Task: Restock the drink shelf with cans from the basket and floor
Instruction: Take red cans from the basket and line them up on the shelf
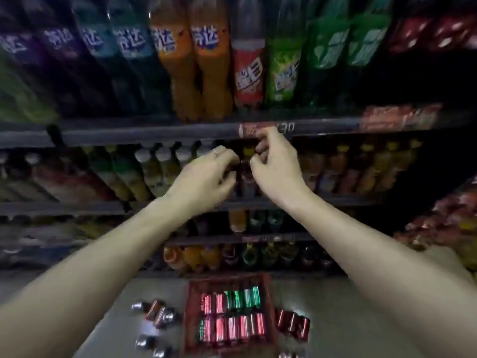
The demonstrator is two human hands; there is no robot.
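Observation:
Both my hands reach into the middle shelf (77,206) among the rows of bottles. My left hand (206,177) has its fingers curled round a dark can (245,178) that stands between the two hands. My right hand (276,166) pinches the same can near its top with thumb and curled fingers. Blur hides the can's label. Below on the floor stands a red basket (189,319) with several red cans and green cans (241,298) lying in it. Loose cans (157,312) lie on the floor to its left, and more red cans (293,322) lie to its right.
Large soda bottles (206,60) fill the top shelf, above a red price tag (251,130). Small bottles (160,169) crowd the middle shelf on both sides of my hands. Lower shelves hold more drinks (196,257). A rack of red packs (451,223) juts in at right.

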